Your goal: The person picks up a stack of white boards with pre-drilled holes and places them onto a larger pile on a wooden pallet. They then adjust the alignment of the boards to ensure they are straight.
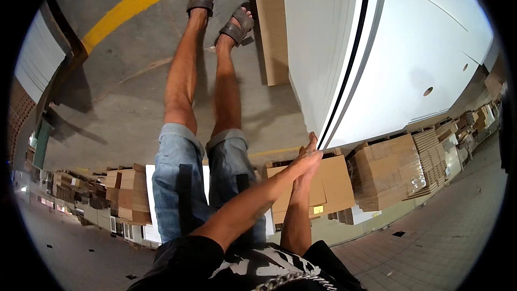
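Observation:
My left hand point(310, 158) reaches across to the right and closes at the near corner of a large white panel point(398, 64) with round holes. My right hand point(308, 170) is at the same corner, overlapped by the left; its fingers are mostly hidden. The panel lies over a tall stack of white panels point(320, 37), whose layered edges face me. A dark gap runs along the upper part of the stack and narrows toward my hands.
A brown board point(272, 27) stands against the stack's left side. Cardboard bundles point(385, 170) and a flat brown carton point(331, 183) sit beyond my arms. A yellow line point(129, 8) curves over the concrete floor point(129, 86). More white sheets point(40, 56) are at the left.

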Motion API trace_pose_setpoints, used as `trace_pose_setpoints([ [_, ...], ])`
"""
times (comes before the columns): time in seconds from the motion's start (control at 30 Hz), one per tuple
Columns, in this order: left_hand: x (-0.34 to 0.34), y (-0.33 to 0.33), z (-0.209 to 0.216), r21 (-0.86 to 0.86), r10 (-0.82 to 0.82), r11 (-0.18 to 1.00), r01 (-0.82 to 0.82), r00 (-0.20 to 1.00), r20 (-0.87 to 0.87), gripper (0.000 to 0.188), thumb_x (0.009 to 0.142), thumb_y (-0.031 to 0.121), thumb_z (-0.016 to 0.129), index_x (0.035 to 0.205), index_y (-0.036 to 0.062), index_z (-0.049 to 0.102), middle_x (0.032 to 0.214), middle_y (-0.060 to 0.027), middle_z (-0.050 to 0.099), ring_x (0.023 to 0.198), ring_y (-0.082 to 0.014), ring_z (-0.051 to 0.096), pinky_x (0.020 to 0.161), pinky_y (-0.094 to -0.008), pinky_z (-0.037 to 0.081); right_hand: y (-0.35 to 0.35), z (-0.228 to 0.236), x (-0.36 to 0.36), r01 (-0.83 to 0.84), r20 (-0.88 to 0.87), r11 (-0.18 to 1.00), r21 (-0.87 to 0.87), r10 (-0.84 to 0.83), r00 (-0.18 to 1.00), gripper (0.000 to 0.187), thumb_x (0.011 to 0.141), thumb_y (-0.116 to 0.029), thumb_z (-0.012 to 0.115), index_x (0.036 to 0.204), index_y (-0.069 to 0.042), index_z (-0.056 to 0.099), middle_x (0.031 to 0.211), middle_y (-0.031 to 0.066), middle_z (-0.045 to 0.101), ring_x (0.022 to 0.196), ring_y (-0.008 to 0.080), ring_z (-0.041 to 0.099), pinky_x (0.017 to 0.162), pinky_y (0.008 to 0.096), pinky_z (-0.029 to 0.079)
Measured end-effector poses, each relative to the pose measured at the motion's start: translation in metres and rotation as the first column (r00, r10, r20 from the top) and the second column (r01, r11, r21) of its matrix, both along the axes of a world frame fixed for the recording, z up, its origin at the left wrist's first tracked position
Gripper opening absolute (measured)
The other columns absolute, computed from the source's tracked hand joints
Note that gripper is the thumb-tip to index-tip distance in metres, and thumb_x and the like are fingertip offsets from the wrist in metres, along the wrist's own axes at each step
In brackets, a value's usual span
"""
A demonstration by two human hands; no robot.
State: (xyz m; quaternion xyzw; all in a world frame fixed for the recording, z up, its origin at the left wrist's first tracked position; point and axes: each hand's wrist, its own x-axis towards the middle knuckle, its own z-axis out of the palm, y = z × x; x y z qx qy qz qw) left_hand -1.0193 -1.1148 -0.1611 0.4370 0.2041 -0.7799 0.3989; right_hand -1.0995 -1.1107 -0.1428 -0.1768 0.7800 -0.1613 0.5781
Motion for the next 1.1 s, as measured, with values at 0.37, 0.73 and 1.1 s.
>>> trace_pose_setpoints([
  [0.37,0.02,-0.003,0.003,0.026,-0.061,0.998,0.06,0.997,0.038,0.075,0.085,0.016,0.044,0.149,-0.0029,0.008,0.148,-0.0288,0.029,0.138,-0.0368,0.031,0.112,-0.0339,0.026,-0.008,0.005,-0.002,0.047,-0.011,0.997,0.068,-0.047,0.999,0.044,0.095,-0.021,0.037,0.13,0.004,0.046,0.13,0.0158,0.052,0.114,0.0271,0.054,0.099,0.0406,0.042],
  [0.73,-0.004,0.015,-0.069,0.246,-0.009,0.969,0.021,0.999,-0.053,0.078,0.081,0.007,0.044,0.153,0.0143,0.014,0.143,-0.0203,0.042,0.115,-0.028,0.052,0.09,-0.0306,0.045,-0.004,-0.035,0.006,0.08,0.159,0.985,0.151,-0.104,0.982,0.066,0.071,-0.001,0.053,0.136,-0.002,0.041,0.125,0.0136,0.054,0.113,0.0278,0.055,0.099,0.0387,0.044],
  [1.1,-0.014,0.02,-0.096,0.055,-0.085,0.995,0.079,0.991,0.103,0.086,0.074,0.011,0.05,0.153,0.0105,0.015,0.132,-0.0189,0.051,0.099,-0.0259,0.059,0.085,-0.0293,0.048,0.007,-0.067,0.025,0.01,0.192,0.999,0.032,-0.016,0.981,0.032,0.095,-0.014,0.046,0.125,-0.004,0.049,0.12,0.0089,0.057,0.109,0.0211,0.057,0.109,0.0457,0.037],
])
